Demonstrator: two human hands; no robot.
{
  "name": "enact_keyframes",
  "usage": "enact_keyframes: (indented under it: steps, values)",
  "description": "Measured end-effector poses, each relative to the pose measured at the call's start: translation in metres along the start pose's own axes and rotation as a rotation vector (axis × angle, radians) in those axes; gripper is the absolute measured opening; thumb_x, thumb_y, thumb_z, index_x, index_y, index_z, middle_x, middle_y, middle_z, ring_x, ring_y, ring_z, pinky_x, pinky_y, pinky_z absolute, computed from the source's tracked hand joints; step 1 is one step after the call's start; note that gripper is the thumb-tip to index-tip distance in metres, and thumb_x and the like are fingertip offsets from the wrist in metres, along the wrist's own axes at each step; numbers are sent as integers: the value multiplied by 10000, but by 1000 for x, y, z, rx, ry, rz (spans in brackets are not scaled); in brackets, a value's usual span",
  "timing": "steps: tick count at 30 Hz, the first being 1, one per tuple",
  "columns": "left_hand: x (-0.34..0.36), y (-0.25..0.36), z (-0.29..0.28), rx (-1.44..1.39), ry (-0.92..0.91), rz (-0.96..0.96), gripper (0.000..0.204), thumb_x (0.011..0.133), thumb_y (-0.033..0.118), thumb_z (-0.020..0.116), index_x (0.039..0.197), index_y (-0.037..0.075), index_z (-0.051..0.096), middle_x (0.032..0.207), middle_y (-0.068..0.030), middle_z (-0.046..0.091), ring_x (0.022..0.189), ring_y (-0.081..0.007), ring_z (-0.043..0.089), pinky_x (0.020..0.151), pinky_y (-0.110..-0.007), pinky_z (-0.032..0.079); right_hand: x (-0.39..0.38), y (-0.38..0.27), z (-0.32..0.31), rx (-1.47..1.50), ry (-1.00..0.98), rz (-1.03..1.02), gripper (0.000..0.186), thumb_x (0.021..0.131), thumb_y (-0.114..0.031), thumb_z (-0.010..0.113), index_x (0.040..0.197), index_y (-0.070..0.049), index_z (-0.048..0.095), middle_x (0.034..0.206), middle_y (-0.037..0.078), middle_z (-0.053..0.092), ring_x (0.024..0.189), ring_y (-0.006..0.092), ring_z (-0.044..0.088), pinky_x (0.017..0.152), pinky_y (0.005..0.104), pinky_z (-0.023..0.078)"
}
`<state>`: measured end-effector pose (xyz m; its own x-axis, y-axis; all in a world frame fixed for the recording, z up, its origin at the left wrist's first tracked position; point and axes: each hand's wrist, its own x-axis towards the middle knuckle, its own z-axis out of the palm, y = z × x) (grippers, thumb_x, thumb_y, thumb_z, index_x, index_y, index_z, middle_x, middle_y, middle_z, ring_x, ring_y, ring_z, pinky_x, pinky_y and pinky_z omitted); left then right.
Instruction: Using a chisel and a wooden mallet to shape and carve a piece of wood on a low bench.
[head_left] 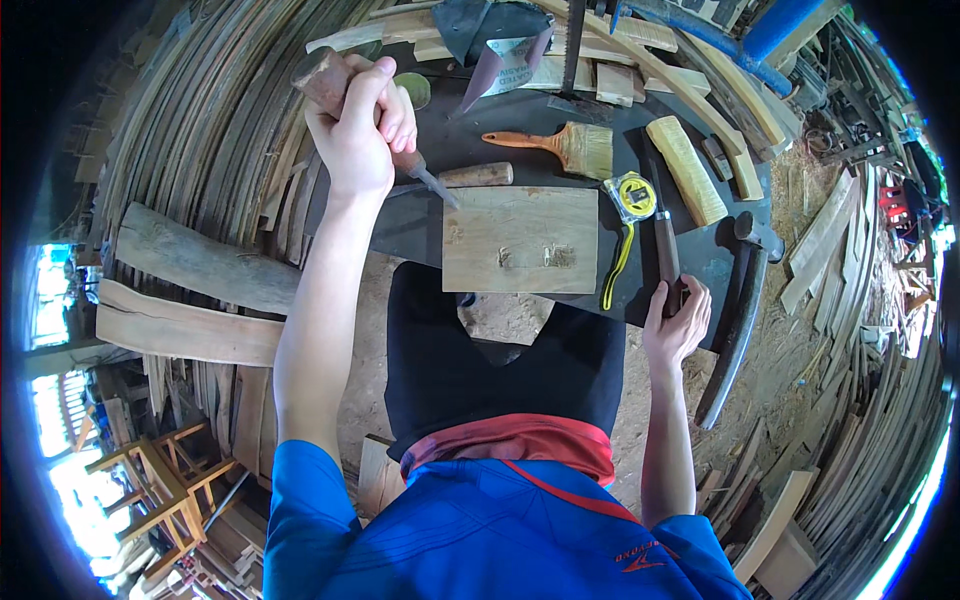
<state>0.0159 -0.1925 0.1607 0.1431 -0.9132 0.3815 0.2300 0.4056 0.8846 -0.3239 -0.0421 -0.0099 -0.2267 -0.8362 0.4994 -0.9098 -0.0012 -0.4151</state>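
Raised at the upper left, my left hand (358,135) is closed round the wooden handle of a chisel (428,176). Its blade slants down to the top left corner of a flat wooden board (515,225); whether the tip touches cannot be told. Two small rough cuts with chips mark the board's lower part. At the table's front right edge, my right hand (680,325) is closed on the brown handle of a slim tool (667,250) whose thin dark shaft points away. A yellow tape measure (633,197) lies between that tool and the board.
Behind the board lie another wooden-handled tool (478,175) and a paintbrush (560,147). A wood block (687,172) and a hammer (745,260) lie at the right, the hammer's handle overhanging the edge. Sandpaper (505,68) is at the back. Stacked planks (190,120) stand left.
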Motion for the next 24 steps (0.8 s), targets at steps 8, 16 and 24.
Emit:
enact_keyframes:
  steps: [8,16,24]
  values:
    - [-14,0,6,3,23,63,321,982,121,553,696,110,408,498,13,365,388,-97,340,392,-254,293,0,-1,-1,2,5,6,289,880,-193,660,1087,-15,564,972,162,598,909,350,588,831,439,451]
    - [-14,0,9,34,-25,32,298,987,119,567,719,110,438,507,17,385,398,-83,347,398,-251,281,5,0,-7,224,-20,74,331,883,-194,685,1130,-15,557,1023,165,582,922,321,581,828,412,452]
    - [-15,-3,7,-11,21,29,328,989,96,553,698,116,401,507,25,372,398,-76,335,400,-251,261,116,11,-20,118,-15,-82,416,874,-242,733,1174,-11,559,1060,180,602,965,319,571,867,419,461]
